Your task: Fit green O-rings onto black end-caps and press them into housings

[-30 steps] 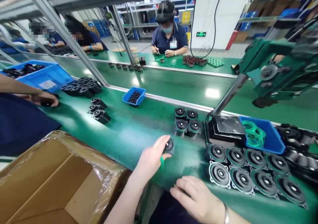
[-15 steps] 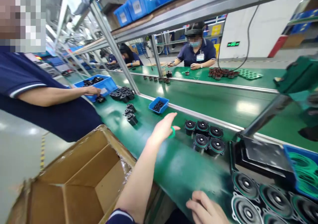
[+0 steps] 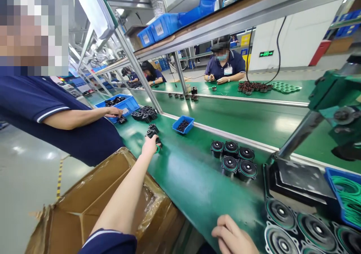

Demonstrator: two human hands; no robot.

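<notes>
My left hand (image 3: 149, 145) is stretched far out to the left over the green bench (image 3: 191, 179), its fingers closed on a small black speaker (image 3: 151, 133); a green ring shows at one finger. Another small speaker (image 3: 153, 126) lies just behind it. My right hand (image 3: 232, 236) rests at the bench's near edge with fingers curled and nothing visible in them. A cluster of several small black speakers with green rims (image 3: 234, 158) stands between the two hands.
Larger round speakers (image 3: 282, 213) lie at lower right beside a black fixture plate (image 3: 299, 179), a blue bin of green rings (image 3: 348, 194) and a green press (image 3: 338, 103). A small blue bin (image 3: 183, 124) sits mid-bench. An open cardboard box (image 3: 84, 212) stands below. A co-worker's hand (image 3: 114, 112) reaches a blue tray.
My left hand let go of a speaker beside the cluster, swung left across the bench and closed on a speaker near the co-worker. The view turned left. My right hand stayed low.
</notes>
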